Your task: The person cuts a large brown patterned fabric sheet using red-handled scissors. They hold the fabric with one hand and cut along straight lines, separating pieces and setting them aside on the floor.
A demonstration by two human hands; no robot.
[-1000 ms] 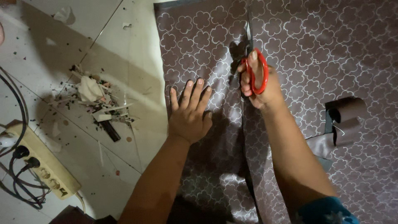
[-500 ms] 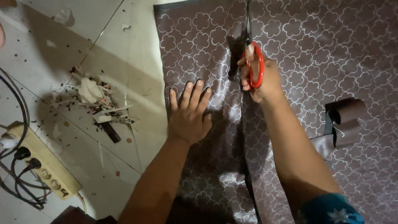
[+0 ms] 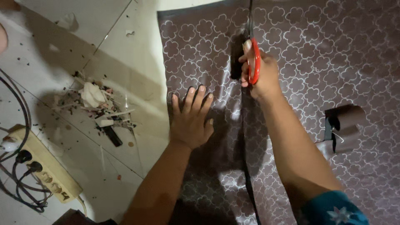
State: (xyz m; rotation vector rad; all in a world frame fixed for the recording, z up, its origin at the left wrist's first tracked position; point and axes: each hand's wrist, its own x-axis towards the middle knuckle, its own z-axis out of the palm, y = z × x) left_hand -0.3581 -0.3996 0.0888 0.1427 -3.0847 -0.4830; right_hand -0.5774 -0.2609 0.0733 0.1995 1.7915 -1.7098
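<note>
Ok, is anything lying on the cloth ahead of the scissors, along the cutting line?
Nothing visible does. The red-handled scissors in the right hand point up the patterned cloth, bare to the frame's top. The left hand presses flat beside the cut, and the folded scrap lies off right.

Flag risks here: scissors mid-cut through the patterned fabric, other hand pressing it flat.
1. The left hand lies flat on the fabric close beside the cut line; if the red-handled scissors in the right hand wander, its fingers could be nicked.
2. The fabric bunches near the cut, so the line may drift off straight.
</note>
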